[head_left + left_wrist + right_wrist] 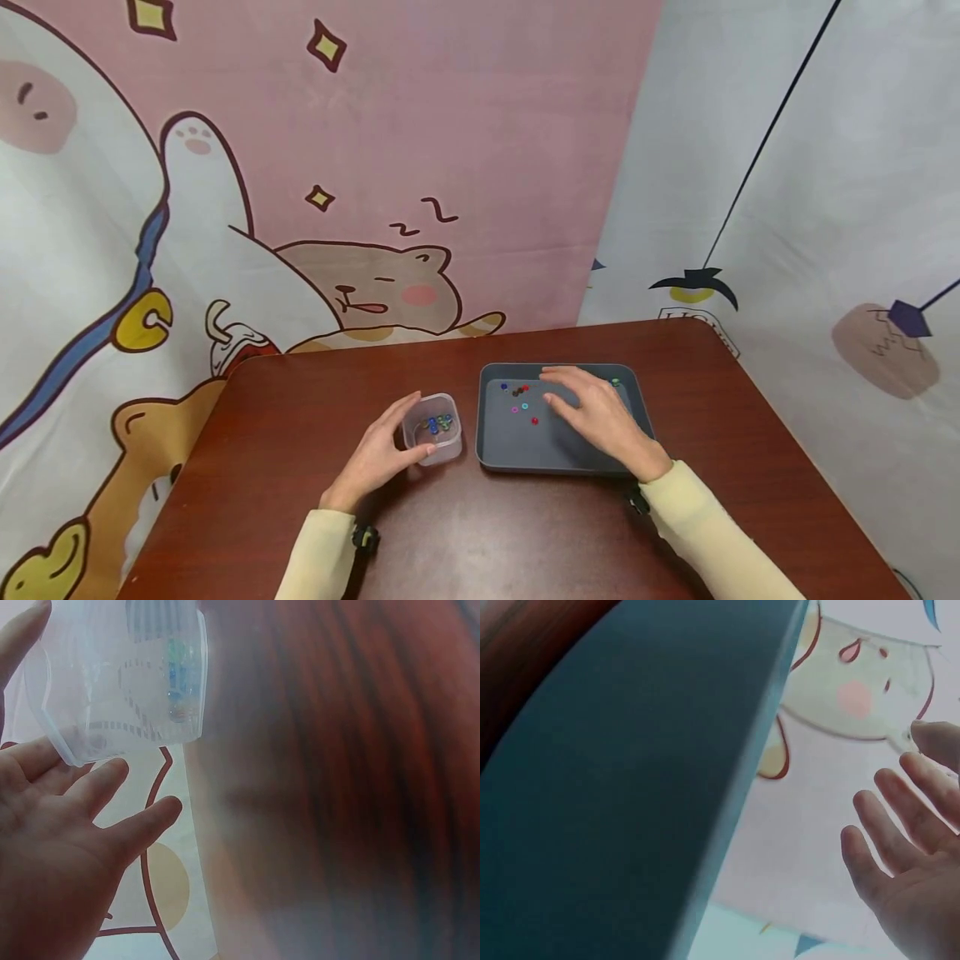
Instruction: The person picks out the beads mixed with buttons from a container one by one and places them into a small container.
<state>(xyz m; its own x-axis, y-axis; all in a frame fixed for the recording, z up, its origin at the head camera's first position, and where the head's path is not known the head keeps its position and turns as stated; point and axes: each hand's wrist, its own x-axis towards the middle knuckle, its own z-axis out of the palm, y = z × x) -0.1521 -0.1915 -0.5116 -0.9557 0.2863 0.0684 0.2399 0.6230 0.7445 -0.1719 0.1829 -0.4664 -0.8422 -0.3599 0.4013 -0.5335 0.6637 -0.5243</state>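
Observation:
In the head view my left hand (381,454) holds a small clear plastic box (447,451) at its left side, thumb at the near wall and fingers at the far one. Blue, green and yellowish beads (435,425) lie on the box's floor. The left wrist view shows the box (90,682) between thumb and fingers, the beads blurred through its wall. My right hand (596,412) hovers over the grey tray (551,458), fingers loosely extended and holding nothing visible. Several small beads and rings, red, blue, brown, pink and light blue, lie scattered in the tray's left half.
Both box and tray stand on a dark reddish-brown table (315,400), the box left of the tray with a narrow gap between. A few green bits (616,382) sit near the tray's far right corner. Behind the table hangs a printed cartoon cloth (480,167).

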